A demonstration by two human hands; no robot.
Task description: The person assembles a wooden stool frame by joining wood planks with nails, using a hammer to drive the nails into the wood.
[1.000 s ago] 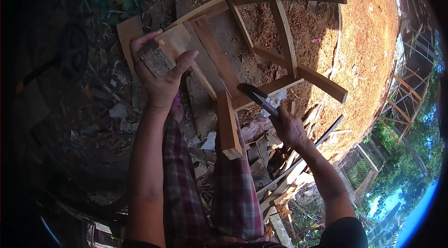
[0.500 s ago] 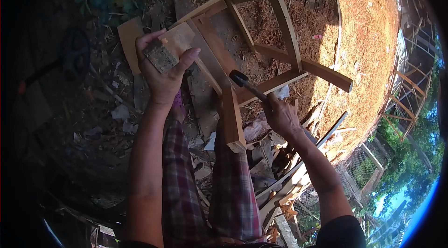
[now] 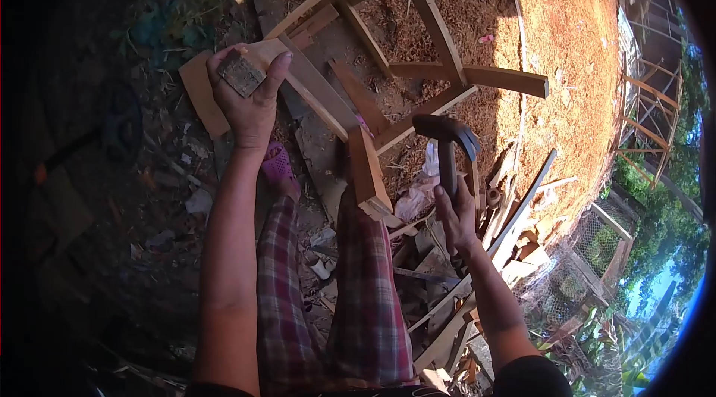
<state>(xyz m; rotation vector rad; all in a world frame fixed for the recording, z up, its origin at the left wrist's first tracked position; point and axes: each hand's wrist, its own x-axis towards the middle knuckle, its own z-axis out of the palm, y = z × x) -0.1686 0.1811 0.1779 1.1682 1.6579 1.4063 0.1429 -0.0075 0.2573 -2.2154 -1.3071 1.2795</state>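
Observation:
My right hand (image 3: 458,219) is wrapped around the handle of a claw hammer (image 3: 447,128), whose dark head is held up toward me, apart from the wood. A wooden chair frame (image 3: 317,87) with curved back pieces lies on its side in front of me. My left hand (image 3: 250,117) grips a thick wooden post (image 3: 242,74) at the frame's left corner; its rough end grain faces me between thumb and fingers. Another squared leg (image 3: 368,177) of the frame points toward me, near my knees. My left palm hides part of the post.
Scrap wood and offcuts (image 3: 440,248) lie in a heap by my right leg. Wood shavings (image 3: 567,39) cover the ground at the right. A flat board piece (image 3: 203,95) lies left of the frame. My foot wears a purple clog (image 3: 279,167). A wire mesh fence (image 3: 570,266) stands farther right.
The hammer has risen from beside the frame's near joint, swinging rightward and toward me. The frame appears slightly higher and further left in view, with my left hand still on the post.

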